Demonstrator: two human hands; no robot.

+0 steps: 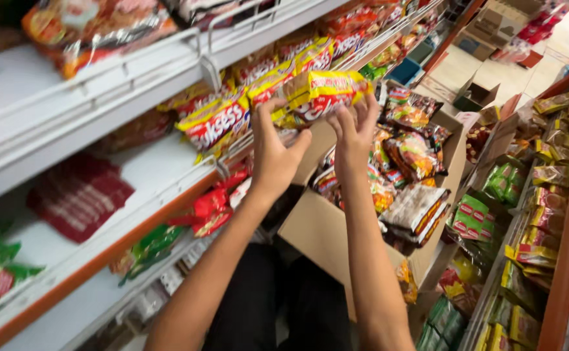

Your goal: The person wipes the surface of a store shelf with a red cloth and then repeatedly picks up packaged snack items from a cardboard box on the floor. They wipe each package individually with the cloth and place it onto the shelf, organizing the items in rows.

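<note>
Both hands are raised to the front edge of the middle shelf point(135, 172). The left hand point(272, 156) and the right hand point(352, 133) together grasp one yellow and red packet point(323, 91), fingers closed around its lower edge. The packet is held at the wire rail point(232, 140) of this shelf, just beside a row of similar yellow and red packets point(216, 120) that already stand behind the rail.

Below the arms stands one open cardboard box point(320, 231), full of mixed snack packets point(411, 153) in red, orange and brown; I cannot count them exactly. On the shelf, further from the front edge, lies a stack of dark red packets point(76, 195). The shelf below carries green packets point(151, 247) and red ones near its orange front edge. The top shelf point(37, 84) holds red and orange bags point(89, 29).

On the other side of the narrow aisle, a rack point(560, 273) holds many yellow and green packets. More cardboard boxes point(476, 97) stand far down the tiled floor.
</note>
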